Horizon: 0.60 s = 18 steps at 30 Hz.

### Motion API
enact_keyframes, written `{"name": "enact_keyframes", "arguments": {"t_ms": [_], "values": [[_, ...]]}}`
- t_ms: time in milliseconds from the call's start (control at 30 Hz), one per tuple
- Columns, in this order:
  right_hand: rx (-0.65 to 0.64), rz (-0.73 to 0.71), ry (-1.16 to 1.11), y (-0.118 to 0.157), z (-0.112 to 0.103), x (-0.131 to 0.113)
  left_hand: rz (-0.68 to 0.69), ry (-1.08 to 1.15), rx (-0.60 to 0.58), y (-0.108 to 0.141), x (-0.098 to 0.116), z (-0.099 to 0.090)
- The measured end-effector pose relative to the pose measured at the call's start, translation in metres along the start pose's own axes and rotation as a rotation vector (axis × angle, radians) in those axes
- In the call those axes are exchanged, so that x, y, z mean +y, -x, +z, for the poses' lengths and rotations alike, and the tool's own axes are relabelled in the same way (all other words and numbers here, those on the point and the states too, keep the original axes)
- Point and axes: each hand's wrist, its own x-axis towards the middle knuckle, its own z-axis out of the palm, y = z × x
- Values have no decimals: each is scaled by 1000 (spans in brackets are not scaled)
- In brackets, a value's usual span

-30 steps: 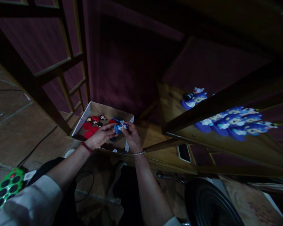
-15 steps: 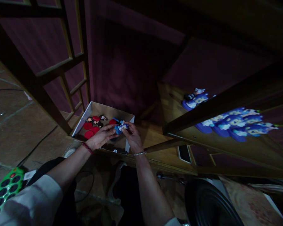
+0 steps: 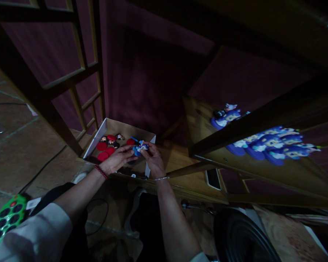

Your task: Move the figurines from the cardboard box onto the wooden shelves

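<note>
A small blue and white figurine [image 3: 142, 147] on a blue base is held between both hands, over the right part of an open cardboard box [image 3: 128, 127]. My left hand [image 3: 118, 158], with a red bead bracelet at the wrist, grips the base side. Fingers of my right hand [image 3: 154, 158], which wears a thin silver bracelet, are closed on the figurine's other side. Inside the box lie red discs [image 3: 103, 156] and small dark-haired figures [image 3: 120, 137]. Part of the box floor is hidden by my hands.
Several blue figurines [image 3: 272, 140] stand on a wooden shelf [image 3: 207, 145] at the right, partly behind a dark beam. A phone [image 3: 213, 178] lies on the lower wood. Lattice panels rise at left; a green device [image 3: 8, 218] and a round black object [image 3: 243, 236] are below.
</note>
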Motion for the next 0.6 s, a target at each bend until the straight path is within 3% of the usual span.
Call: {"name": "enact_keyframes", "arguments": {"t_ms": [600], "values": [[-67, -50, 101, 0, -2, 3, -30, 40, 10, 3, 2, 6]]}}
